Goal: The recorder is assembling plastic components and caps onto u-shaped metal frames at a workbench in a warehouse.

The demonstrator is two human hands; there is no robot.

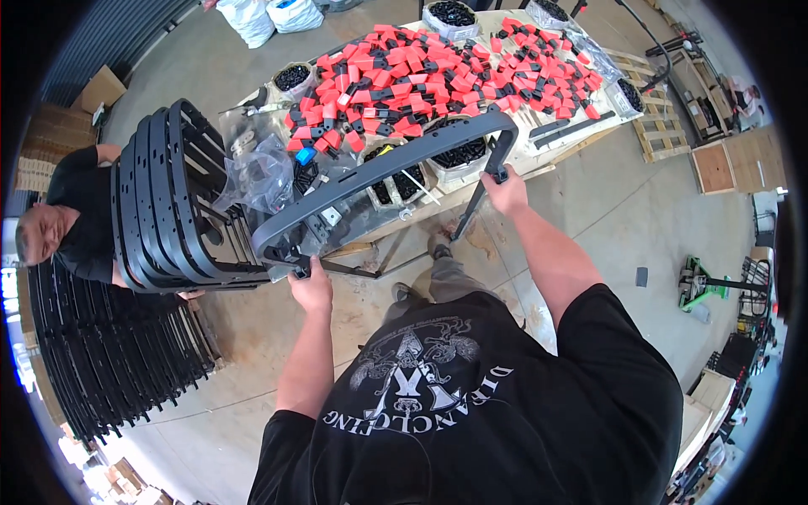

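Above the concrete floor [589,219], left hand [313,289] and right hand [507,190] gripping a curved, flat dark-grey metal frame [379,168], glossy red-and-black parts [438,76] beyond

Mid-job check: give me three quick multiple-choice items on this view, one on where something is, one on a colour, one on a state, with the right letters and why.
1. Where does the pile of red and black parts lie?
A. on the floor by the feet
B. on the worktable
C. in a cardboard box

2. What colour is the curved frame held between the hands?
A. dark grey
B. yellow
C. white

3. How is the curved frame held?
A. by the right hand only
B. lying free on the table
C. by both hands, one near each end

Answers: 1 B, the parts cover the tabletop beyond the frame. 2 A, the bar and its legs are dark grey. 3 C, the left hand grips the lower end and the right hand grips the far leg, with the frame lifted in front of the table.
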